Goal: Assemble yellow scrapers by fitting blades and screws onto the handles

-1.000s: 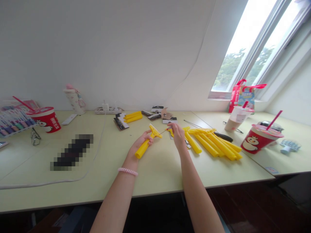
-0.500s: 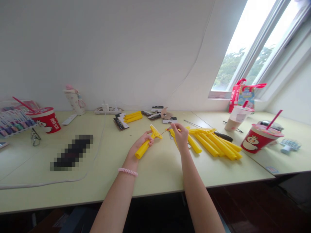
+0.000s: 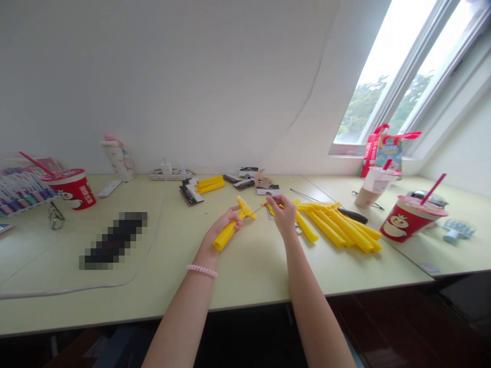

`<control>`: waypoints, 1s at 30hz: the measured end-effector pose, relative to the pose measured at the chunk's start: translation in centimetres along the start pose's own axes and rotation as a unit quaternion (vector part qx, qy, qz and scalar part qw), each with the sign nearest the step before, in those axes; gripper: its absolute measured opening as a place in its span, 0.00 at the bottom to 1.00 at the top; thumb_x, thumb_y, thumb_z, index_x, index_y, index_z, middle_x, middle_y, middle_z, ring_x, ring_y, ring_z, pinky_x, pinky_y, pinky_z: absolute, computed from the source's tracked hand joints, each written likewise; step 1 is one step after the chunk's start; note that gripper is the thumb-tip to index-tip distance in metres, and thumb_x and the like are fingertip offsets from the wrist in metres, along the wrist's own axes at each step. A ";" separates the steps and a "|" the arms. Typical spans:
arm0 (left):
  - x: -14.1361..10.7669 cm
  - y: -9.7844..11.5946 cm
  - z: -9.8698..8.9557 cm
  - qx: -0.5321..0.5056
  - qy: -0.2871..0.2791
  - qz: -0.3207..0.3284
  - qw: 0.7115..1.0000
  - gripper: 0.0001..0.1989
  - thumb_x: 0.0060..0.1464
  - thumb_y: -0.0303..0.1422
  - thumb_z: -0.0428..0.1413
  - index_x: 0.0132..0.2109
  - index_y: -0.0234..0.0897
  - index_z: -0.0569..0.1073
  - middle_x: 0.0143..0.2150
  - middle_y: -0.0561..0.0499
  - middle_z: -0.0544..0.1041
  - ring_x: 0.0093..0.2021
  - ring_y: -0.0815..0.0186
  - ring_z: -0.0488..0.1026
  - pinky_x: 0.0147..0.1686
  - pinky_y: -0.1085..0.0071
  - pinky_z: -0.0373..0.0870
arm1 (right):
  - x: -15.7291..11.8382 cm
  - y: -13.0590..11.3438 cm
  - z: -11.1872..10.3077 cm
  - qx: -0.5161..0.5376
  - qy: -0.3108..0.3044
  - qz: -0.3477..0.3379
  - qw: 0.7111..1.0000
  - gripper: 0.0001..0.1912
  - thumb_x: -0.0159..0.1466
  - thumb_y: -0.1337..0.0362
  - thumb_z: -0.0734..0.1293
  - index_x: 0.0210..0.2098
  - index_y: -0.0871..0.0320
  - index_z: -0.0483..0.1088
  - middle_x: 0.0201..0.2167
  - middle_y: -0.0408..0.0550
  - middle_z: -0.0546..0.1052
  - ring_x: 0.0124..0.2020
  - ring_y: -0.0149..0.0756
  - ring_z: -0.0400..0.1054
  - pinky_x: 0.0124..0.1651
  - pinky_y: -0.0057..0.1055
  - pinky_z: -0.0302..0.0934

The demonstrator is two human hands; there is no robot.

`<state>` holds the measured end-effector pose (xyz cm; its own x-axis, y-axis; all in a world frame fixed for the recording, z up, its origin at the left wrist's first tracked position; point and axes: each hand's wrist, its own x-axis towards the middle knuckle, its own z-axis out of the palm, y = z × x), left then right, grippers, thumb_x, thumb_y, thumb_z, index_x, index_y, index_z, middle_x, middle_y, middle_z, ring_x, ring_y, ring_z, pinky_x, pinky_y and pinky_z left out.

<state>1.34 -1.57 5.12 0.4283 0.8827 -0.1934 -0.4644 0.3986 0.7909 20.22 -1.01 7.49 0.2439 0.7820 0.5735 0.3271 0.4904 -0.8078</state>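
A pale green table (image 3: 245,276) carries, along its back edge, a white bottle with a pink lid (image 3: 118,159), a power strip (image 3: 154,176), and several yellow tubes (image 3: 209,184) next to black-and-white cards (image 3: 192,194). Toward the left end are a pen rack (image 3: 28,193), a red drink cup (image 3: 81,190) and, nearer the front edge, a pixelated dark object (image 3: 114,240) with a white cable (image 3: 76,291) curving past it. Toward the right end lie heaped yellow-handled tools (image 3: 347,230), a black-handled rod (image 3: 355,216), a second red cup (image 3: 402,225), a clear cup of milky drink (image 3: 370,191) and a pale blue brush (image 3: 456,231).
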 end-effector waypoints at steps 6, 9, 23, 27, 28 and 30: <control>0.2 -0.1 -0.2 -0.001 -0.011 0.009 1.000 0.35 0.40 0.15 0.48 0.57 0.40 0.55 0.33 0.51 0.66 0.19 0.80 0.60 0.15 0.84 0.56 | -0.1 -0.2 0.0 -0.013 -0.021 -0.015 1.000 0.18 0.56 0.50 0.63 0.29 0.60 0.70 0.21 0.44 0.73 0.23 0.30 0.63 0.27 0.25 0.55; 0.2 -0.1 -0.2 -0.002 -0.011 0.015 1.000 0.35 0.40 0.15 0.48 0.57 0.39 0.55 0.33 0.51 0.66 0.19 0.80 0.60 0.16 0.84 0.56 | -0.1 -0.2 0.1 -0.025 -0.036 -0.029 0.999 0.19 0.57 0.49 0.61 0.29 0.60 0.71 0.21 0.44 0.72 0.23 0.29 0.61 0.27 0.25 0.54; -0.3 0.0 0.4 -0.001 0.009 0.016 1.000 0.34 0.40 0.15 0.48 0.56 0.39 0.57 0.31 0.52 0.65 0.18 0.80 0.60 0.15 0.84 0.56 | -0.2 -0.4 0.0 -0.062 -0.017 -0.008 0.998 0.20 0.52 0.48 0.65 0.22 0.60 0.69 0.16 0.40 0.67 0.20 0.27 0.56 0.26 0.25 0.53; -0.1 0.2 0.3 -0.047 0.026 0.050 0.997 0.33 0.40 0.15 0.49 0.55 0.41 0.57 0.36 0.50 0.67 0.19 0.81 0.61 0.16 0.84 0.58 | -0.1 0.0 0.2 0.004 0.043 0.010 0.999 0.19 0.54 0.49 0.65 0.26 0.60 0.70 0.21 0.44 0.72 0.23 0.30 0.63 0.27 0.26 0.56; 0.0 0.3 0.2 -0.065 0.034 0.065 0.995 0.33 0.40 0.15 0.49 0.54 0.42 0.57 0.37 0.50 0.67 0.19 0.81 0.61 0.16 0.84 0.58 | 0.0 0.2 0.2 0.037 0.079 0.029 0.996 0.18 0.53 0.49 0.65 0.28 0.60 0.70 0.22 0.45 0.73 0.24 0.31 0.64 0.27 0.27 0.57; 0.2 0.6 0.0 -0.102 0.056 0.097 0.989 0.33 0.40 0.15 0.49 0.54 0.44 0.56 0.40 0.48 0.68 0.19 0.82 0.60 0.16 0.85 0.58 | 0.4 0.9 0.1 0.121 0.157 0.078 0.977 0.18 0.52 0.50 0.67 0.29 0.60 0.68 0.24 0.46 0.73 0.25 0.32 0.66 0.27 0.28 0.59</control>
<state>1.19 -1.13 5.54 0.2335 0.9648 -0.1213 -0.6804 0.2512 0.6884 20.51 -0.23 6.99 0.5544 0.7164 0.4236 0.0479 0.4807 -0.8756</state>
